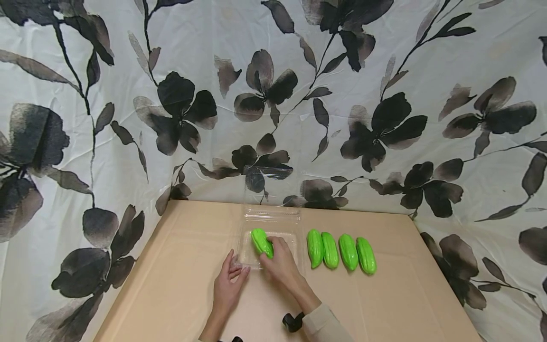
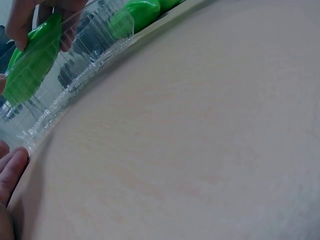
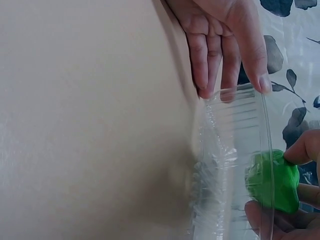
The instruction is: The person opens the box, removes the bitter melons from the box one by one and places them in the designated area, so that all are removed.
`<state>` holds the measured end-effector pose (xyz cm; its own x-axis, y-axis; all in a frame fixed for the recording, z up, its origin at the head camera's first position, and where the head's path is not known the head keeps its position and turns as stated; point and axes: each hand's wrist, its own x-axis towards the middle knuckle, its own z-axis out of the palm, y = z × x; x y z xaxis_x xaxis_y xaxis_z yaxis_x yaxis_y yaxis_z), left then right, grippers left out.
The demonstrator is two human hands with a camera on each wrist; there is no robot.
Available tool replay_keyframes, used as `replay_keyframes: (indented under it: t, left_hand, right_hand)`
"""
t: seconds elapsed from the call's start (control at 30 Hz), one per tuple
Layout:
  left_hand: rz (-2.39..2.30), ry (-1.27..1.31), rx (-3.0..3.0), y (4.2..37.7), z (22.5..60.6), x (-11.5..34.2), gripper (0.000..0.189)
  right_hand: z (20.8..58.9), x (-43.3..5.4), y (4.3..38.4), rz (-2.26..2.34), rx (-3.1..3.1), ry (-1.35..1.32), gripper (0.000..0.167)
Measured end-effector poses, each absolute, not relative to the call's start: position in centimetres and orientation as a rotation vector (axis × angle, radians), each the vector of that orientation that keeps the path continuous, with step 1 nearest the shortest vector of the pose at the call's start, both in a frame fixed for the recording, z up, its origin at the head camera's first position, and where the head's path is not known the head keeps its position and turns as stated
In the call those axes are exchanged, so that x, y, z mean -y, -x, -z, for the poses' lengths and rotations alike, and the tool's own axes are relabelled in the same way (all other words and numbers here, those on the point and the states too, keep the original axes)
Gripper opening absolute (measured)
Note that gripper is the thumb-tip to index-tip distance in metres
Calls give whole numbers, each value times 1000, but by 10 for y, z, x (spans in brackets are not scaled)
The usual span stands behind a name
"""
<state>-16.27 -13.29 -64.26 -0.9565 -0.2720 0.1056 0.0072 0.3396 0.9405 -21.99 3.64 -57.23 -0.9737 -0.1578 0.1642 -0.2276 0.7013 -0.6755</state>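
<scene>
In the head view, my right hand [image 1: 283, 267] grips a green toy cucumber [image 1: 259, 240] by thumb and fingers, inside an open clear plastic clamshell container [image 1: 272, 216]. The cucumber [image 3: 281, 187] shows partly through the container wall in the right wrist view. My left hand [image 1: 227, 289] holds the container's near left corner, its thumb on the rim and its fingers against the outside wall. To the right of the container lie several more green cucumbers [image 1: 315, 248] in a row, side by side on the table.
The container's clear lid [image 1: 270, 183] stands raised at the back, in front of a white curtain [image 1: 239, 28] with dark flower prints. Its base sits near the far edge of the light brown table [image 1: 179, 266].
</scene>
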Motion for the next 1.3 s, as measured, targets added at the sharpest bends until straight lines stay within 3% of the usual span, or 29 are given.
replay_keyframes:
  t: [1.3]
  left_hand:
    - [1679, -230, 2343, 163, 643, 131, 75]
  right_hand:
    - [571, -60, 218, -1162, 2741, -284, 49]
